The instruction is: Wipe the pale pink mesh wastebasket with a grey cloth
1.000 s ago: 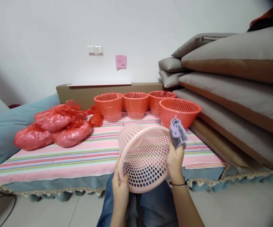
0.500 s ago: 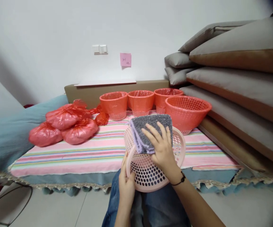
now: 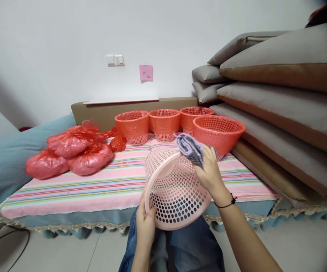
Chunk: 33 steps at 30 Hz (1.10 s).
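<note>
A pale pink perforated basket (image 3: 177,215) lies tilted over my lap, its opening facing me. My left hand (image 3: 146,221) grips the basket's rim on the left, thumb inside and fingers outside. Bunched in my right hand (image 3: 211,172) is a grey cloth with a lilac edge (image 3: 190,148), held at the upper right part of the rim. My right fingers are wrapped round the cloth, and their tips are partly hidden.
Several red baskets (image 3: 132,122) stand behind on the striped cloth (image 3: 95,189). Red plastic bags (image 3: 89,160) are piled at the left. Large grey and brown cushions (image 3: 282,75) are stacked at the right. A pink note (image 3: 146,73) is on the wall.
The cloth was spread flat under my open right palm over the basket; now it is bunched in that hand and further right. More of the basket's inside shows. The view has shifted slightly.
</note>
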### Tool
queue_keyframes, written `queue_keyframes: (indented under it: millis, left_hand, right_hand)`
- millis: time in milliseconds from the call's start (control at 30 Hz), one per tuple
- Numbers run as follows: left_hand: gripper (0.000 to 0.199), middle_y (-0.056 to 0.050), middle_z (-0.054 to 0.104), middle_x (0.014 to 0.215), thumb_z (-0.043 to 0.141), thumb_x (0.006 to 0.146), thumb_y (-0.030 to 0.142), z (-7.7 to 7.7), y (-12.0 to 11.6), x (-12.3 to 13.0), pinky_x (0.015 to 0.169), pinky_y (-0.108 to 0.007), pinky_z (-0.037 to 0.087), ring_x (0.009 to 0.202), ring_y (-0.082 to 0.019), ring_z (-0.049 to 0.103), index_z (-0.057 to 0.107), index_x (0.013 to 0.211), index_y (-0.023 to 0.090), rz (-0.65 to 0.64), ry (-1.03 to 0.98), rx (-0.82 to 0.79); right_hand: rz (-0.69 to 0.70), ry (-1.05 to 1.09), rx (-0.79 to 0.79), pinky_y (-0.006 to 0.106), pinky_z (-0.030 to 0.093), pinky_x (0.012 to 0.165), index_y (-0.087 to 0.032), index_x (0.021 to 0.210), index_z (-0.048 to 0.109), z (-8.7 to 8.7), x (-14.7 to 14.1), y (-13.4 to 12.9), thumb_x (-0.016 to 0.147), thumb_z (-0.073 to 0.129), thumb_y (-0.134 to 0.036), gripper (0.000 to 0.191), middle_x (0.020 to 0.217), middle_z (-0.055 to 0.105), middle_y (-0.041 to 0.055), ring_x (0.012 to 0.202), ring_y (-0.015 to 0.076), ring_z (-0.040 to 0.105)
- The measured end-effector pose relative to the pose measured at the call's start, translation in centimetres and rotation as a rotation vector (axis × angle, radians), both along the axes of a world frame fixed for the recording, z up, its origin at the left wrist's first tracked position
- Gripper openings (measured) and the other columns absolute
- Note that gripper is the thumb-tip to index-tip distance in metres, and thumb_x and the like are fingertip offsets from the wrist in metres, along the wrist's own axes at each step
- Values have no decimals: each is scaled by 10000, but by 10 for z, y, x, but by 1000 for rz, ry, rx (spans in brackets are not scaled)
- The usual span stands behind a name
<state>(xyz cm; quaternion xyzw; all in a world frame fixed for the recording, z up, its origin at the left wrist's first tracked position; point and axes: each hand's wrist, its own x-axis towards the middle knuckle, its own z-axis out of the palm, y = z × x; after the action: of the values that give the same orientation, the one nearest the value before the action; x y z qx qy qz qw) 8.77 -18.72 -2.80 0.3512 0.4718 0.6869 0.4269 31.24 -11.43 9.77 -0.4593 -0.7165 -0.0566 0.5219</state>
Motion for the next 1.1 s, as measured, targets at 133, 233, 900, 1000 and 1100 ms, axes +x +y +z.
queue_keyframes:
  millis: [133, 233, 900, 1000, 1100]
  left_hand:
    - [607, -55, 668, 1333, 662, 619, 104, 4, 0, -1, 1193, -433, 340, 1346, -299, 531, 699, 1208, 246, 0, 13, 12]
    - [627, -51, 628, 1395, 656, 636, 109, 7, -2, -2, 1186, -409, 352, 1380, -291, 497, 687, 1246, 252, -13, 50, 52]
    - [559, -117, 712, 1232, 714, 638, 261, 0, 1, -14, 1096, -466, 460, 1257, -330, 602, 684, 1190, 181, 82, 139, 17]
    - [551, -116, 716, 1229, 668, 649, 248, 4, -1, -13, 1117, -463, 438, 1230, -321, 624, 688, 1196, 182, 73, 214, 25]
    - [583, -109, 699, 1272, 623, 660, 213, 6, -2, -12, 1137, -455, 418, 1263, -311, 604, 675, 1241, 189, 67, 260, 52]
  right_hand:
    - [153, -292, 49, 599, 96, 1210, -218, 1331, 578, 19, -36, -13, 719, 517, -256, 616, 1354, 609, 62, 1318, 339, 417]
    - [237, -459, 45, 576, 77, 1217, -256, 1366, 576, 27, -52, -20, 719, 531, -272, 649, 1359, 609, 33, 1317, 336, 409]
    - [-175, 325, -175, 510, 452, 985, -167, 1173, 656, -32, 19, -2, 927, 475, -443, 412, 1174, 695, 173, 1117, 334, 610]
    - [-150, 57, -62, 540, 442, 961, -152, 1171, 650, -2, -3, -3, 854, 488, -322, 394, 1111, 687, 172, 1061, 348, 589]
    - [-15, -256, 50, 573, 355, 1057, -154, 1258, 616, 19, -31, -11, 728, 537, -243, 544, 1169, 662, 148, 1118, 354, 531]
